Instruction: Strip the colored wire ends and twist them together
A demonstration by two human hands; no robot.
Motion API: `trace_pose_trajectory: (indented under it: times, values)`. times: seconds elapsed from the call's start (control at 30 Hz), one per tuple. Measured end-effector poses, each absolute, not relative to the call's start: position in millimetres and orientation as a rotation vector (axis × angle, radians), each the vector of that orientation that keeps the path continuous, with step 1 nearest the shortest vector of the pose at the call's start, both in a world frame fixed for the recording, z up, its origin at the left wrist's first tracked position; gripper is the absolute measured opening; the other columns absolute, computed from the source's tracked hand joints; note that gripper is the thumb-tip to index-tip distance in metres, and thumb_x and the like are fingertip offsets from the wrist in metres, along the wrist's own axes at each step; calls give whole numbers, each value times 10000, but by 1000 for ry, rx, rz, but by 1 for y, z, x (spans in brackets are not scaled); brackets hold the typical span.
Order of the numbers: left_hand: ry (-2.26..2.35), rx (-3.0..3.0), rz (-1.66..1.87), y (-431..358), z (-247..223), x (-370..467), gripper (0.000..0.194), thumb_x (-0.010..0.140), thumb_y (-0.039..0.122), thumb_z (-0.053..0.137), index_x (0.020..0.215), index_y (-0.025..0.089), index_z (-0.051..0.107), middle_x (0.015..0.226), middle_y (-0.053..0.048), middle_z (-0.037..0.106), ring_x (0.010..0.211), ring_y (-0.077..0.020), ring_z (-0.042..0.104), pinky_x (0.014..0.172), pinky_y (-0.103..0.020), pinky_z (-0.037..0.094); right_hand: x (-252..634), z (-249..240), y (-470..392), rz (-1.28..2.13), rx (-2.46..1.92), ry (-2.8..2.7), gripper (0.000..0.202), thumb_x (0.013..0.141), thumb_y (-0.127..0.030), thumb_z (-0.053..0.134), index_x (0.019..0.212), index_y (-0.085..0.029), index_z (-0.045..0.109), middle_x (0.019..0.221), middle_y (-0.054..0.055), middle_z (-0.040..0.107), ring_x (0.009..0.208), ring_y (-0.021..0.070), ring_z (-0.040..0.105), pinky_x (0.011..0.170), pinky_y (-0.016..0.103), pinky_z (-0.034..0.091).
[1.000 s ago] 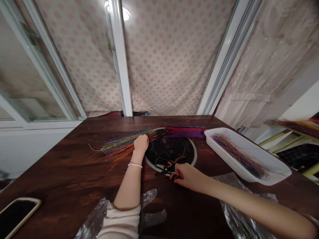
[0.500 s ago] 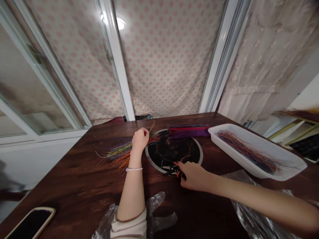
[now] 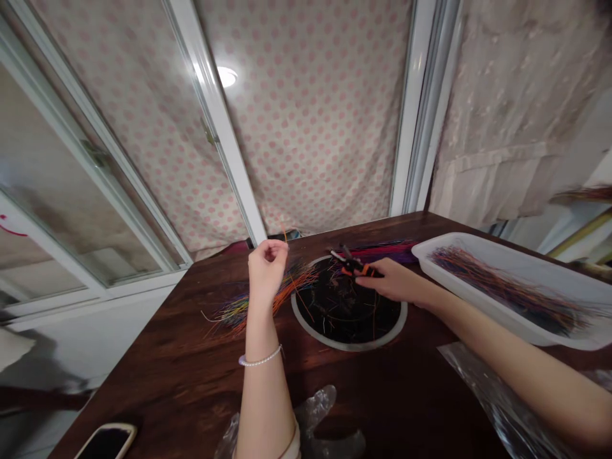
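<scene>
My left hand [image 3: 268,268] is raised over the left side of the table, thumb and fingers pinched on a thin orange wire [image 3: 285,234]. My right hand [image 3: 389,279] grips black and orange pliers [image 3: 354,264], their jaws pointing left above the far part of a round black plate [image 3: 347,319] with a pale rim. Small wire scraps lie on that plate. Beneath and beside my left hand is a bundle of orange, yellow and blue wires [image 3: 299,280]. Red and purple wires [image 3: 399,252] lie behind the pliers.
A white plastic tray [image 3: 482,312] with many coloured wires stands at the right. Clear plastic [image 3: 482,382] lies near my right forearm, and a clear plastic glove [image 3: 320,408] at the front. A phone [image 3: 108,441] rests at the left front edge.
The pliers in my right hand have moved up and away from the plate's near edge to above its far part. My left hand still holds the wire. The view has shifted slightly.
</scene>
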State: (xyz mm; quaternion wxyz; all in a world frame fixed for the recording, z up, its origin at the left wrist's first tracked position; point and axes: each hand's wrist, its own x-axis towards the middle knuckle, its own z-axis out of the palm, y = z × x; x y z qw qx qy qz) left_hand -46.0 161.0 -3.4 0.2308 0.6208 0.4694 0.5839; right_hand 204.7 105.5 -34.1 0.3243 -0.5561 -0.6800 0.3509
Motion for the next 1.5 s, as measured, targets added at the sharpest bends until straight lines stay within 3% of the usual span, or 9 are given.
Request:
trace_pose_trajectory:
  times: [0.07, 0.13, 0.23, 0.37, 0.77, 1.03, 1.2, 1.37, 1.5]
  values:
    - [1179, 1669, 1627, 155, 1, -43, 65, 787, 223, 636, 740, 180, 642, 715, -23, 695, 705, -157, 664, 716, -277, 541, 208, -25, 106, 1050, -1303, -1623, 376, 808, -557, 629, 792, -182, 613, 493, -56, 454, 436, 125, 475, 459, 252, 390]
    - [1082, 1634, 1623, 150, 4, -40, 104, 784, 287, 655, 763, 186, 643, 741, -38, 710, 739, -165, 685, 750, -295, 556, 209, -19, 107, 1146, -1142, -1475, 401, 809, -585, 608, 866, -188, 596, 603, -8, 568, 520, 138, 571, 498, 250, 457]
    - [978, 1589, 1592, 143, 8, -36, 171, 771, 361, 684, 791, 197, 639, 769, -48, 717, 746, -165, 692, 749, -303, 564, 207, -13, 108, 1244, -950, -1324, 357, 846, -520, 544, 1031, -217, 575, 1001, 102, 716, 916, 203, 712, 797, 321, 580]
    - [890, 1566, 1542, 139, 10, -30, 223, 769, 406, 713, 799, 212, 609, 761, -34, 689, 717, -151, 666, 722, -291, 551, 207, -14, 109, 1376, -733, -1152, 332, 882, -400, 463, 1163, -243, 543, 1336, 109, 638, 1239, 233, 619, 1073, 431, 486]
    - [703, 1490, 1487, 156, -5, -8, 396, 762, 484, 778, 789, 198, 506, 552, 75, 406, 530, -91, 363, 550, -223, 326, 216, 6, 80, 1316, -431, -907, 413, 829, -269, 351, 1161, -279, 597, 1421, 23, 587, 1461, 216, 374, 1129, 530, 393]
    - [668, 1483, 1472, 156, -7, -6, 388, 768, 461, 782, 815, 191, 507, 529, 81, 417, 514, -87, 315, 537, -227, 237, 217, 14, 76, 1285, -459, -923, 344, 807, -292, 367, 1059, -290, 601, 1047, 60, 688, 1249, 242, 568, 1065, 509, 462]
    - [641, 1545, 1416, 147, -2, -3, 365, 817, 468, 735, 809, 196, 492, 520, 83, 403, 505, -90, 300, 534, -236, 221, 212, 5, 82, 1187, -590, -1162, 203, 808, -342, 406, 927, -254, 546, 781, 55, 579, 946, 261, 643, 895, 471, 532]
    - [598, 1607, 1343, 141, 3, -2, 352, 847, 474, 705, 830, 201, 484, 494, 100, 361, 476, -86, 256, 512, -237, 196, 200, -11, 87, 607, -1048, -1627, 158, 890, -396, 422, 901, -238, 419, 764, 14, 510, 706, 191, 564, 719, 367, 506]
    - [570, 1636, 1253, 139, 3, -3, 356, 855, 485, 694, 835, 198, 484, 497, 105, 334, 468, -82, 231, 495, -237, 169, 193, -17, 84, 425, -1237, -1850, 71, 880, -258, 436, 933, -211, 448, 789, 53, 602, 703, 225, 594, 693, 370, 451]
